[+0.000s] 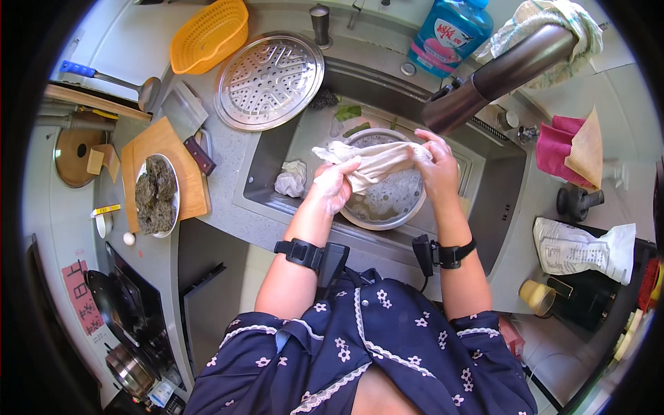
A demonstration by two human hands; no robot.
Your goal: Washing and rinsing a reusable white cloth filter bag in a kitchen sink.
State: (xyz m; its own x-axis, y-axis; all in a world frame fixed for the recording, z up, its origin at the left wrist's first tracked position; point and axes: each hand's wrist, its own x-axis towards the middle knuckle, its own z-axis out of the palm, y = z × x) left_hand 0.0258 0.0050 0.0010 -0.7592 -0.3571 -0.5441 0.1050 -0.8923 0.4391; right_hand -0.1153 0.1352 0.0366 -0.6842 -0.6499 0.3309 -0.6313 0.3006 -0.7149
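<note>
Between my two hands a wet white cloth (pixel 381 158) is stretched above a round metal basin (pixel 384 226) in the sink. My left hand (pixel 334 184) grips the cloth's left part, thumb on top, and a loose end sticks out past it. The other end is pinched in my right hand (pixel 437 161), some of whose fingers are raised. Suds cling to both hands. Foamy, cloudy water (pixel 391 194) fills the basin. A crumpled white cloth (pixel 291 179) lies in the sink's left corner. Green leaf scraps (pixel 347 112) and a dark scouring pad (pixel 324 98) lie behind the basin.
The dark faucet (pixel 467 98) reaches over the sink from the back right. A perforated steamer plate (pixel 270 80) overlaps the sink's back left edge. On the left counter are a cleaver (pixel 199 155) and a dish of dried seaweed-like food (pixel 155 194). A blue detergent bottle (pixel 451 36) stands behind.
</note>
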